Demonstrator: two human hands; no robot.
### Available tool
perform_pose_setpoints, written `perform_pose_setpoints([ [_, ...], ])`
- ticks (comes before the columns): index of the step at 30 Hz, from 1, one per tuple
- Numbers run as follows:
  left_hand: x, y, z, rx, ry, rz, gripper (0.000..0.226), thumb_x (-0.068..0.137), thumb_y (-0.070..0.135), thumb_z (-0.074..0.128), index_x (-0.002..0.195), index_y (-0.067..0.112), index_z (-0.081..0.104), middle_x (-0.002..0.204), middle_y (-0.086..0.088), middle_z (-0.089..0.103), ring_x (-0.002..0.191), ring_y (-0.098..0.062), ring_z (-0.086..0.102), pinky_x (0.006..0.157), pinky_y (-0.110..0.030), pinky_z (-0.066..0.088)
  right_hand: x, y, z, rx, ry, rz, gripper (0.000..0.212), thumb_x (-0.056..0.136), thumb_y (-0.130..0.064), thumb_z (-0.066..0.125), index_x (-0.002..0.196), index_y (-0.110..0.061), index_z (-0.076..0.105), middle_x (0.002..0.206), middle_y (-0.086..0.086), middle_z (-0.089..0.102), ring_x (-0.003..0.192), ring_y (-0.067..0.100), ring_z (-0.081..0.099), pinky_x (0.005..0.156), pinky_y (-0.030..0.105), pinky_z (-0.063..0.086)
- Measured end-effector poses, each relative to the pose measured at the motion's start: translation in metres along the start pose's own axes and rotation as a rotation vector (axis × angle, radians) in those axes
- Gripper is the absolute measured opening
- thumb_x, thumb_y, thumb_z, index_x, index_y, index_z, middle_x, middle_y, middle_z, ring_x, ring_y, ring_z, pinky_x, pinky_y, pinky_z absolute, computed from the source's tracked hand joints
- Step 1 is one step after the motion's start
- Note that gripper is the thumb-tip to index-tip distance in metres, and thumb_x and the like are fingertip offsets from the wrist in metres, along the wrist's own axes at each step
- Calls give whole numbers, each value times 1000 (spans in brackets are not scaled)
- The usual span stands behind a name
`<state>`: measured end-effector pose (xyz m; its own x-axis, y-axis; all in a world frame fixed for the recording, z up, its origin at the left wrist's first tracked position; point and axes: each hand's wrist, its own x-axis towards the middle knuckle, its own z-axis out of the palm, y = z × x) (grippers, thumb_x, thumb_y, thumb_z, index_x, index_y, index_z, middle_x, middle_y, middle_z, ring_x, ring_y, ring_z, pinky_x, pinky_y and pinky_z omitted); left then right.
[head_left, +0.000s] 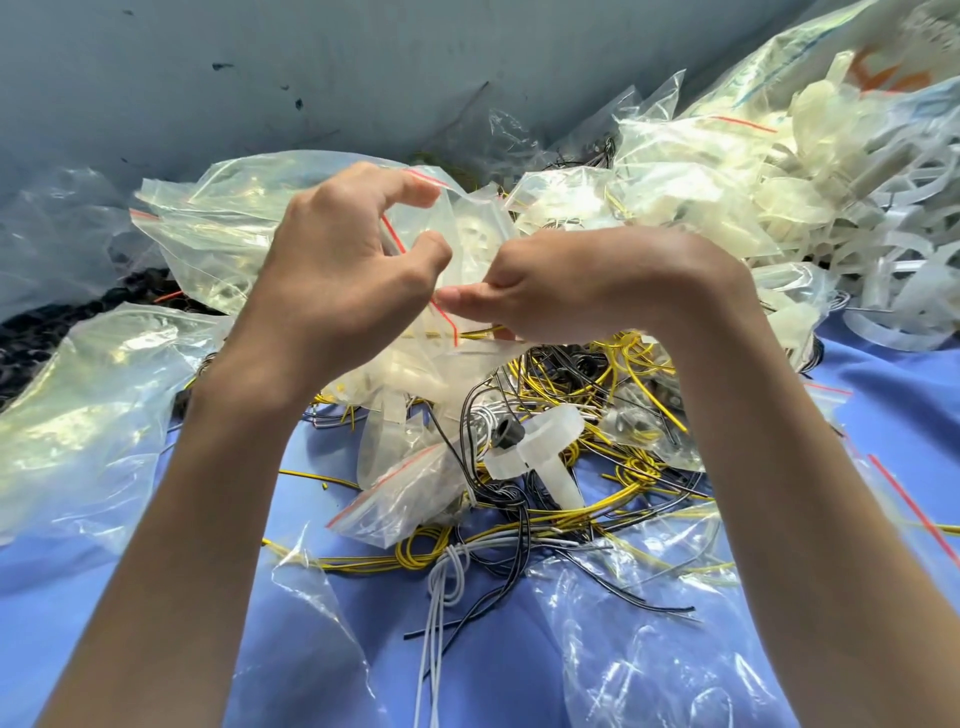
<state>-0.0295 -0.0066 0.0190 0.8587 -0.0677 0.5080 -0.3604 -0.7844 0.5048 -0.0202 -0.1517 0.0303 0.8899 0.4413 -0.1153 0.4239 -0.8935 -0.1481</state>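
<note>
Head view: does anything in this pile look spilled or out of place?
Yes. Yellow wires sprawl loose and tangled across the blue cloth, mixed with black and white ones. A white plastic fitting lies tipped on its side atop the tangle. The left hand and right hand hold a clear zip bag above it.

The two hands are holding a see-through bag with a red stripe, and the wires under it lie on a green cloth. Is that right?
Almost. The head view shows that the cloth is blue, not green. The rest is right: the left hand and the right hand hold the see-through bag with the red stripe, and the wires lie under it.
</note>
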Motion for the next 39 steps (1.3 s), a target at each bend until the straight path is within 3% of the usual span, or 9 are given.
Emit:
perform_pose_setpoints([
  [6,1,-1,0,13,-5,5,51,70,36,46,115,24,64,74,20,50,58,9,49,71,-18,32,3,1,2,3,59,-61,51,99,-49,36,61,-16,40,62,-2,42,57,9,39,52,29,27],
  [12,2,-2,0,19,-7,12,51,70,37,45,117,25,63,89,13,54,61,4,49,74,-19,34,7,5,-2,65,214,-165,39,99,-32,44,82,-3,62,64,5,51,56,18,43,59,34,36],
  [17,2,-4,-1,34,-21,32,49,74,37,49,119,22,63,100,13,53,71,-10,48,77,-19,35,13,-1,2,68,314,-202,33,96,-22,47,70,-5,55,54,2,41,50,17,36,55,36,26],
  [20,2,-5,-2,47,-53,67,47,77,37,51,119,22,62,103,13,54,67,-3,48,75,-19,33,17,-4,7,28,261,-222,31,96,-23,49,75,-3,58,69,12,56,60,24,40,61,38,35],
  [23,2,-5,-2,62,-85,99,53,74,40,46,121,23,61,104,13,54,69,-7,40,75,-17,30,19,-3,10,24,207,-226,28,95,-24,50,83,-3,64,83,16,61,70,26,43,69,41,44],
  [28,1,-5,-2,64,-92,115,47,76,37,48,119,23,62,98,13,54,76,-5,38,75,-16,30,15,-1,9,-18,88,-203,32,95,-30,52,67,-15,56,57,1,43,54,16,37,56,33,33],
  [32,1,-6,-1,59,-99,110,34,85,30,57,118,23,63,80,23,46,75,-5,38,73,-16,28,14,0,10,-15,44,-199,22,93,-36,55,86,-23,70,55,-5,44,54,10,39,55,31,32],
  [36,0,-5,0,69,-109,131,46,78,37,50,120,22,62,94,16,53,69,-5,42,74,-17,29,15,0,12,-49,32,-205,20,92,-37,57,99,-26,72,57,-10,44,56,7,39,57,29,32],
  [39,0,-5,0,70,-110,146,44,81,36,53,121,21,62,106,11,58,78,-6,39,76,-17,30,17,-2,13,-61,25,-213,20,92,-39,57,88,-25,72,58,-10,44,57,6,40,61,29,34],
])
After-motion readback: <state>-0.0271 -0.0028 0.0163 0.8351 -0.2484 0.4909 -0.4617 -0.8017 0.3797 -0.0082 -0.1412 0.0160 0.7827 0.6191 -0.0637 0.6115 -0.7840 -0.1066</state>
